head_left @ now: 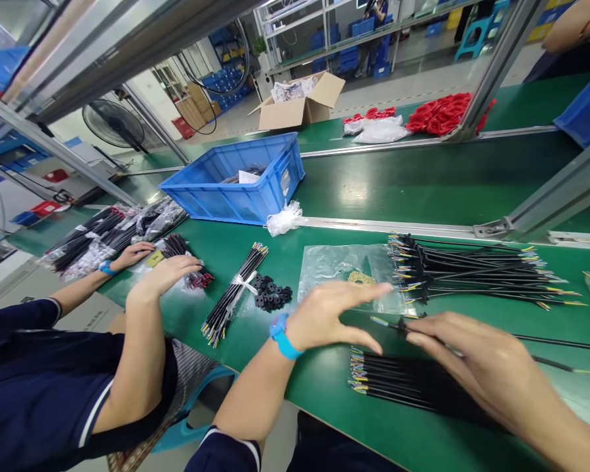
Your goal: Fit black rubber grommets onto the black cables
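Note:
My right hand [476, 360] is closed on a black cable [545, 339] near one end. A small black fitting [402, 326] sits on this cable by my fingertips, and stripped coloured wire ends stick out to the left. Just left of those ends is my left hand [337, 314], its thumb and fingers apart with nothing between them. Below my hands lies a row of black cables [398, 383] with stripped ends, partly covered by my right hand. Behind them is a pile of cables with black fittings [437, 272]. A clear plastic bag [319, 262] with small brass-coloured parts [361, 278] lies behind my left hand.
Small black fittings [273, 293] lie beside a tied cable bundle [233, 295]. A co-worker's hands [164, 275] are at the left among more cables. At the back stand a blue bin [226, 196] and a metal frame post [560, 177]. Red parts [437, 115] lie beyond the rail.

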`<state>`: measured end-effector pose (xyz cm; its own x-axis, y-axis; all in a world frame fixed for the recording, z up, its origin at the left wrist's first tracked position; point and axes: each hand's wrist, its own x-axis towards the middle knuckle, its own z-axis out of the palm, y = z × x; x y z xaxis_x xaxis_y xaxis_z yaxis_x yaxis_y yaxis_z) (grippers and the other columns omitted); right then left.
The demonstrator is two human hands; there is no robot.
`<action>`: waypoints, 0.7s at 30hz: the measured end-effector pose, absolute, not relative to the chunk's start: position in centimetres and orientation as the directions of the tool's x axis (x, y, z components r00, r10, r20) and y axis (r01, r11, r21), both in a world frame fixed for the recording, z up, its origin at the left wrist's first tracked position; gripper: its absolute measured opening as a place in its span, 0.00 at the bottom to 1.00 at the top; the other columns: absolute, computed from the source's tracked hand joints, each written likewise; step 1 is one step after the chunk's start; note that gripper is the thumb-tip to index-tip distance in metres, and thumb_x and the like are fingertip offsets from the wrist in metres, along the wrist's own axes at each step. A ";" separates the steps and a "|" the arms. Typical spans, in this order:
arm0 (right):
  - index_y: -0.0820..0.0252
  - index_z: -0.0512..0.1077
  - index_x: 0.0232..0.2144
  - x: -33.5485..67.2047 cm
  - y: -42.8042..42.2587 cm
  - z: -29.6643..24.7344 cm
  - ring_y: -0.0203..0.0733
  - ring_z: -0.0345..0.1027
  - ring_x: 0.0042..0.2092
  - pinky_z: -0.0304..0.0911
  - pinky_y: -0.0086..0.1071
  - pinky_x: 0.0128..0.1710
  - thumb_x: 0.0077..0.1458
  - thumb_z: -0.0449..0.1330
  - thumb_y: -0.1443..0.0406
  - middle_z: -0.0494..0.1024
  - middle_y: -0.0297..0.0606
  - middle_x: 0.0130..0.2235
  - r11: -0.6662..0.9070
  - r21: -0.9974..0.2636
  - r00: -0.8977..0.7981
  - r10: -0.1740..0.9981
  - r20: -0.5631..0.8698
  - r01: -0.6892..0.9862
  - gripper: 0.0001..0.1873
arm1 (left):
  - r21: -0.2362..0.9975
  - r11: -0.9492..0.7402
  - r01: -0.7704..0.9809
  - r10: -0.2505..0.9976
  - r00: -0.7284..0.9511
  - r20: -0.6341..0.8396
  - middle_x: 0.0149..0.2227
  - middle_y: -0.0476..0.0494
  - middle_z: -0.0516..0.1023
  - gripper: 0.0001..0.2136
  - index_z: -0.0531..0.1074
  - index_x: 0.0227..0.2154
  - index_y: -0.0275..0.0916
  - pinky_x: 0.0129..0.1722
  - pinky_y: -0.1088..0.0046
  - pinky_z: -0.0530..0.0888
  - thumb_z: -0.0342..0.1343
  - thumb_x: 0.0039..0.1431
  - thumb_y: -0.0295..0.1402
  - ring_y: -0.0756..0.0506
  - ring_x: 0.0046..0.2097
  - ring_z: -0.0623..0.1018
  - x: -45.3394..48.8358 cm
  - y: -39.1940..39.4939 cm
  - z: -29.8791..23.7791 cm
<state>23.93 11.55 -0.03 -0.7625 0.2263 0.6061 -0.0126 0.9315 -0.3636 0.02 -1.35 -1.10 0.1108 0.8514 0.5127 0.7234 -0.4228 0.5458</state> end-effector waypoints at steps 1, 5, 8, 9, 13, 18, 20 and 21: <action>0.56 0.78 0.41 24.5 12.5 -0.4 0.35 0.80 0.36 0.73 0.27 0.38 0.72 0.57 0.61 0.84 0.33 0.38 0.955 -0.296 -0.760 0.209 0.616 0.023 0.11 | 0.532 -0.335 0.778 0.869 0.038 0.493 0.55 0.41 0.83 0.35 0.73 0.63 0.42 0.57 0.62 0.80 0.66 0.58 0.56 0.41 0.53 0.84 -1.3 -1.7 -0.7; 0.55 0.80 0.41 26.8 17.1 -3.5 0.41 0.80 0.36 0.71 0.35 0.35 0.75 0.50 0.53 0.85 0.35 0.39 0.978 -0.153 -0.818 0.205 0.538 0.145 0.22 | 0.372 0.318 0.872 0.868 -0.426 0.256 0.55 0.38 0.83 0.27 0.74 0.62 0.40 0.59 0.58 0.78 0.67 0.63 0.45 0.37 0.56 0.82 -6.0 -3.5 0.3; 0.55 0.82 0.41 27.7 19.4 -5.8 0.43 0.80 0.39 0.71 0.38 0.40 0.75 0.46 0.49 0.85 0.37 0.41 0.966 -0.120 -0.848 0.259 0.463 0.230 0.28 | 0.156 0.611 0.776 0.782 -0.622 0.036 0.53 0.36 0.83 0.23 0.76 0.60 0.37 0.57 0.57 0.77 0.64 0.66 0.41 0.34 0.56 0.82 -7.7 -4.3 0.6; 0.56 0.82 0.43 27.9 19.7 -6.2 0.45 0.80 0.40 0.71 0.40 0.41 0.75 0.46 0.49 0.85 0.39 0.42 0.960 -0.109 -0.848 0.279 0.450 0.258 0.28 | 0.102 0.650 0.753 0.759 -0.651 -0.028 0.54 0.36 0.83 0.22 0.76 0.60 0.38 0.57 0.56 0.77 0.63 0.67 0.42 0.33 0.56 0.82 -7.8 -4.4 0.6; 0.58 0.81 0.44 27.9 19.1 -5.6 0.46 0.79 0.37 0.71 0.41 0.37 0.73 0.50 0.49 0.84 0.39 0.41 0.955 -0.081 -0.834 0.289 0.470 0.286 0.25 | 0.018 0.695 0.719 0.709 -0.681 -0.181 0.54 0.38 0.83 0.16 0.80 0.55 0.41 0.53 0.60 0.77 0.64 0.66 0.37 0.33 0.55 0.82 -7.7 -4.1 0.6; 0.53 0.80 0.38 26.9 15.6 -3.8 0.36 0.79 0.34 0.72 0.30 0.33 0.73 0.53 0.53 0.83 0.33 0.37 0.962 -0.256 -0.895 0.195 0.401 0.095 0.19 | 0.055 0.711 0.701 0.694 -0.686 -0.220 0.46 0.44 0.86 0.08 0.82 0.44 0.43 0.45 0.69 0.75 0.63 0.65 0.29 0.39 0.50 0.84 -7.7 -3.5 0.5; 0.51 0.81 0.41 26.3 14.1 -4.0 0.37 0.80 0.37 0.74 0.30 0.36 0.71 0.57 0.54 0.84 0.32 0.38 0.949 -0.310 -0.933 0.153 0.325 0.048 0.15 | 0.072 0.706 0.704 0.699 -0.677 -0.231 0.45 0.46 0.86 0.06 0.82 0.43 0.44 0.44 0.70 0.74 0.63 0.66 0.34 0.41 0.49 0.83 -7.9 -3.5 0.5; 0.51 0.81 0.42 26.0 13.5 -4.3 0.37 0.81 0.38 0.75 0.30 0.36 0.70 0.58 0.55 0.84 0.32 0.39 0.946 -0.321 -0.944 0.137 0.299 0.036 0.14 | 0.084 0.699 0.711 0.708 -0.668 -0.229 0.46 0.46 0.86 0.08 0.82 0.44 0.44 0.45 0.69 0.75 0.63 0.66 0.37 0.41 0.50 0.83 -7.9 -3.6 0.5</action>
